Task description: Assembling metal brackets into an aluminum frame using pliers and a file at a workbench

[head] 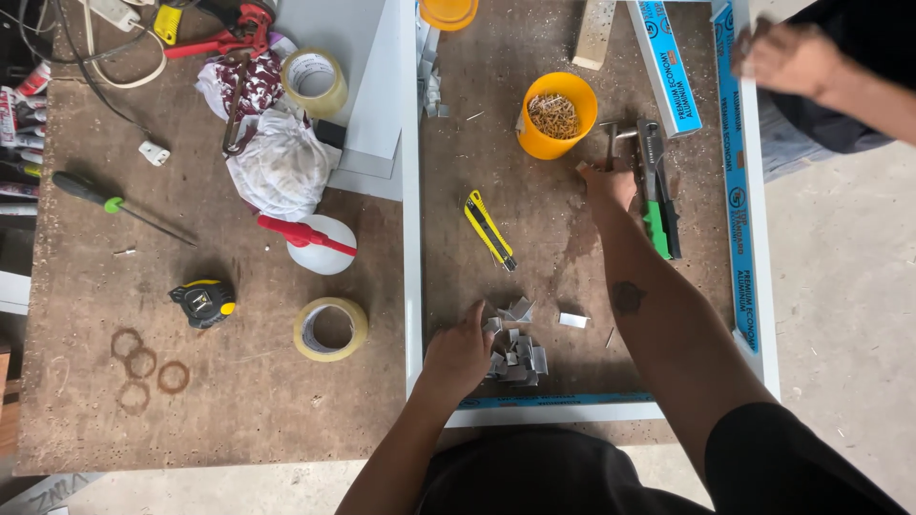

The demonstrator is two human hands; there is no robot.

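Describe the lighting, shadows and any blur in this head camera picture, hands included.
Head view: soft, even daylight with weak shadows under the tape roll and yellow cup; no harsh glare. The left hand on the grey metal pieces is sharp, as is the right hand by the rivet tool; another person's hand at the top right is motion-blurred. Table edges bow slightly, a wide-lens effect.

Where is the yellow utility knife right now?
In the head view, the yellow utility knife lies on the bench inside the white frame, between the orange cup and the metal clips.
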